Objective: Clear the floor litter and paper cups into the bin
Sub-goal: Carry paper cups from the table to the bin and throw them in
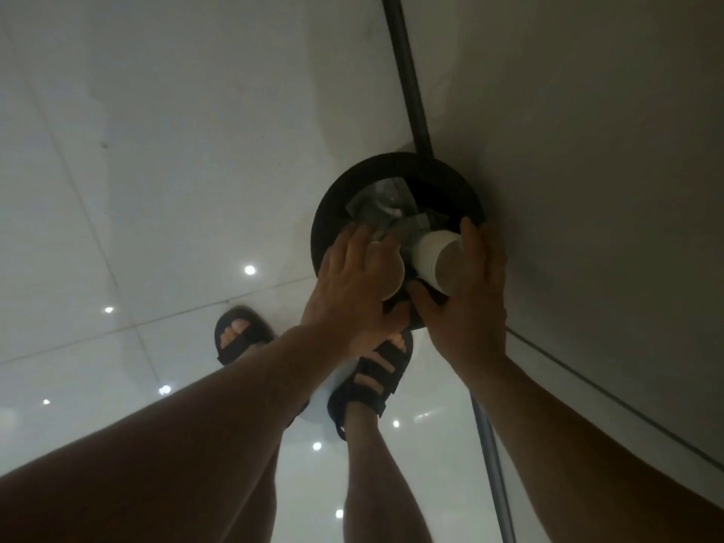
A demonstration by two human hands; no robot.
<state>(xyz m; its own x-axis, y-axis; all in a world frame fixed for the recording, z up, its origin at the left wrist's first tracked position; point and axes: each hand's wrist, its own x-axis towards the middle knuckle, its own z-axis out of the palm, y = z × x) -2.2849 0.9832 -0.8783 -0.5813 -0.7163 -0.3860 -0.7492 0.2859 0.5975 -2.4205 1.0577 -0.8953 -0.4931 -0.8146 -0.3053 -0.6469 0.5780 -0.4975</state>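
Over the near side of the bin (333,197), already stuffed with crumpled litter (378,207), the left hand (352,284) gripped one paper cup (393,274) and the right hand (470,299) gripped another cup (433,260), both tipped lengthwise toward the bin's middle, directly above its opening.

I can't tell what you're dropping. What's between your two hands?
Head view: one white paper cup in the left hand, another white paper cup in the right hand, above the round black bin.
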